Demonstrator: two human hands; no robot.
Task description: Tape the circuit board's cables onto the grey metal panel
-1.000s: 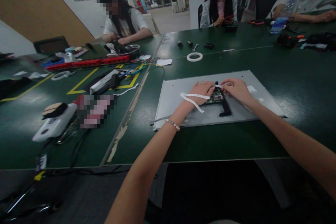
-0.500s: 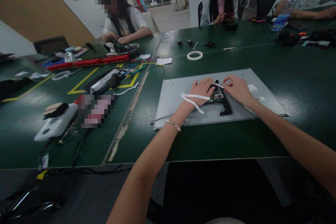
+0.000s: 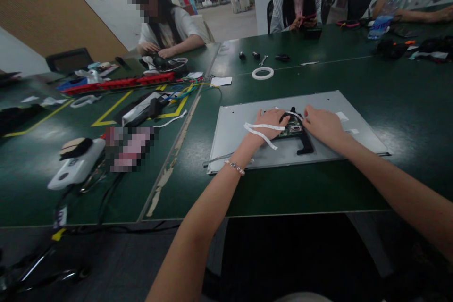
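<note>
A grey metal panel [image 3: 240,144] lies flat on the green table in front of me. A small green circuit board [image 3: 293,129] with a black bracket [image 3: 305,144] sits at its middle. My left hand [image 3: 272,122] rests on the board's left side, fingers curled, with white tape strips [image 3: 264,130] stuck across its back. My right hand [image 3: 320,122] is at the board's right side, fingers pinched on a thin white tape strip [image 3: 295,114] that runs over the board's top.
A white tape roll [image 3: 262,73], small black parts and a wrench [image 3: 262,61] lie beyond the panel. To the left are a red power strip [image 3: 120,84], coloured cables, a white device [image 3: 76,165] and yellow floor-style markings. Other people sit along the far side.
Both hands have shifted slightly on the board; the right hand has come down closer to the panel, still pinching the white strip. The view has tilted a little.
</note>
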